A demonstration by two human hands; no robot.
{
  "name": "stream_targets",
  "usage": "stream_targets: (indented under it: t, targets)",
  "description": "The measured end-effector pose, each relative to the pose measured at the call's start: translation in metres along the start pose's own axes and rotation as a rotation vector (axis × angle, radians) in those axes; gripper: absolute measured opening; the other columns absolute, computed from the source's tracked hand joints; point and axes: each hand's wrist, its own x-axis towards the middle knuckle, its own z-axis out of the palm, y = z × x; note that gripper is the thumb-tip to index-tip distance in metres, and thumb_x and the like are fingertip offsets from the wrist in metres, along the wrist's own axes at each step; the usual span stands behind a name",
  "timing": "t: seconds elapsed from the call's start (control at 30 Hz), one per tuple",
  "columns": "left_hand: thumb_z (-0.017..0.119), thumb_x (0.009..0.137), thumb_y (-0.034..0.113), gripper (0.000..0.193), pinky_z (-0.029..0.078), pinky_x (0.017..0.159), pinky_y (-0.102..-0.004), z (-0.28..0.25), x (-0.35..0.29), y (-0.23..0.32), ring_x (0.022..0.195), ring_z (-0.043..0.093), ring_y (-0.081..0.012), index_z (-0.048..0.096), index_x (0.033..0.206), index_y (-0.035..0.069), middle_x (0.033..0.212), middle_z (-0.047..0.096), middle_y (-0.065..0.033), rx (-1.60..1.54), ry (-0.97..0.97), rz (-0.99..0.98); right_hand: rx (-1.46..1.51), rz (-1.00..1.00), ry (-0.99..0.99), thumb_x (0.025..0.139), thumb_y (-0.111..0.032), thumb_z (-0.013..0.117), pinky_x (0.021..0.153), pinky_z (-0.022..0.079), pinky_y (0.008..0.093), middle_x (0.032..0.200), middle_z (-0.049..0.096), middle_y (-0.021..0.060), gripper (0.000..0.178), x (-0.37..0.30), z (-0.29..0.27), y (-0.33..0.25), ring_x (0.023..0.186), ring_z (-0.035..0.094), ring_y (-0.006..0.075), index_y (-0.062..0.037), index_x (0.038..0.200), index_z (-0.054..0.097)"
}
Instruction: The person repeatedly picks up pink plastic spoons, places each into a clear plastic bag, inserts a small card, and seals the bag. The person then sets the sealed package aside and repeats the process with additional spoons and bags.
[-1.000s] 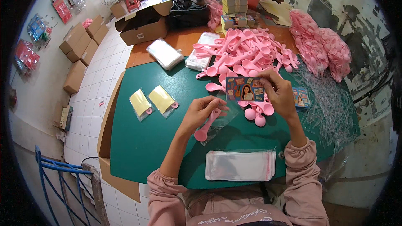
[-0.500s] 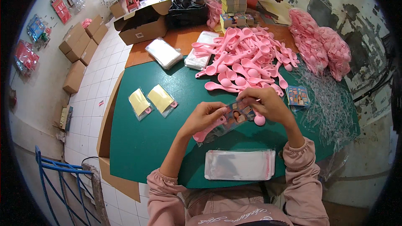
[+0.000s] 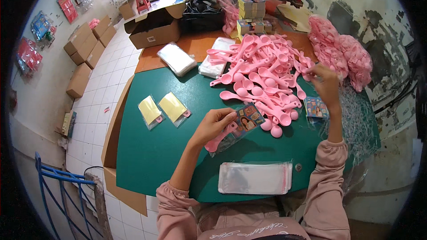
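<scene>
My left hand (image 3: 212,126) is closed on a clear plastic packet (image 3: 229,138). Inside it show a pink measuring spoon (image 3: 217,140) and a colourful printed card (image 3: 250,118). My right hand (image 3: 328,85) is raised at the right, above the near side of a heap of clear plastic strips (image 3: 356,126). Its fingertips are pinched together; what they hold, if anything, is too small to make out. A big pile of pink measuring spoons (image 3: 271,73) lies between and beyond my hands. Below the right hand sits a small stack of printed cards (image 3: 316,106).
A stack of clear bags (image 3: 254,178) lies near the table's front edge. Two filled packets (image 3: 172,106) rest on the green mat at left. Further back are wrapped bag stacks (image 3: 176,59), an open carton (image 3: 155,35), card bundles (image 3: 251,8) and bulging bags of pink spoons (image 3: 340,51).
My right hand has let go of the packet and moved right and away from me, over the plastic strips. My left hand still holds the packet in about the same place.
</scene>
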Motion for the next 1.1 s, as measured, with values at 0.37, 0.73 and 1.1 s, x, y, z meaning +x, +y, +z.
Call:
stream_targets:
  t: [0.37, 0.73, 1.1]
  targets:
    - [0.047, 0.092, 0.022, 0.025, 0.039, 0.062, -0.0188, -0.001, -0.002, -0.004, 0.068, 0.044, -0.0025, 0.058, 0.086, 0.0, 0.071, 0.051, 0.0049, 0.002, -0.002, 0.017, 0.052, 0.112, -0.13, 0.079, -0.011, 0.057, 0.084, 0.044, 0.0342, 0.11, 0.056, 0.0171, 0.024, 0.005, -0.013, 0.018, 0.09, 0.058, 0.0285, -0.0011, 0.102, 0.058]
    - [0.048, 0.091, 0.021, 0.025, 0.04, 0.062, -0.0184, 0.002, -0.004, 0.005, 0.067, 0.046, -0.0025, 0.059, 0.088, -0.001, 0.073, 0.053, 0.0037, -0.03, 0.021, -0.024, 0.009, 0.391, 0.055, 0.08, -0.007, 0.054, 0.075, 0.047, 0.0306, 0.093, 0.062, 0.012, 0.024, -0.011, -0.037, 0.049, 0.083, 0.06, 0.018, -0.005, 0.103, 0.059]
    - [0.051, 0.089, 0.018, 0.021, 0.044, 0.063, -0.0217, 0.006, -0.002, -0.007, 0.071, 0.054, -0.0055, 0.054, 0.098, -0.001, 0.076, 0.062, -0.0036, -0.04, -0.012, 0.008, 0.627, 0.067, -0.713, 0.075, -0.013, 0.059, 0.063, 0.047, 0.0268, 0.073, 0.063, 0.0087, 0.019, -0.014, 0.088, -0.098, 0.067, 0.061, 0.0163, -0.0002, 0.088, 0.061]
